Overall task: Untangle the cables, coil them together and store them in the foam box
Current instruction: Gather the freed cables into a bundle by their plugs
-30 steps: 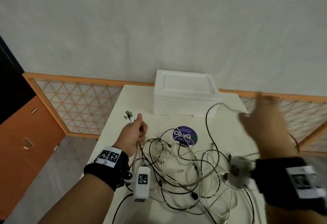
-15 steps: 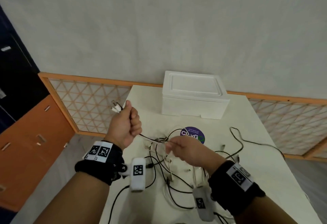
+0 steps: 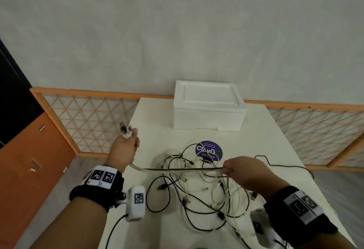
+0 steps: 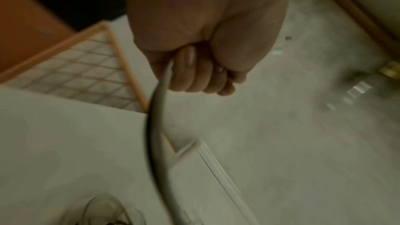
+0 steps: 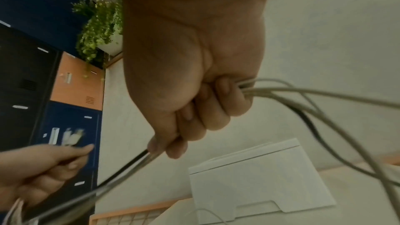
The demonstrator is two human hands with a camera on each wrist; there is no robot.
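Since half a second ago the right hand (image 3: 243,172) has slid rightward along the cables (image 3: 177,169), stretching them taut from the left hand (image 3: 124,148).
Both grips curl round the bundle; most cable lies tangled on the desk (image 3: 157,122), uncoiled; foam box (image 3: 208,105) closed behind.

Foam box (image 3: 208,107): plain white, at table's far edge. Table (image 3: 275,150): cream-white. Cables (image 3: 197,187): black and off-white strands mixed, mid-table. Round sticker (image 3: 209,151): purple, white lettering, green mark. Wrist bands (image 3: 98,187): black, with black-and-white square-code tags. Screen (image 3: 88,122) behind: orange frame, white triangle lattice. Cabinet (image 3: 29,160): orange.
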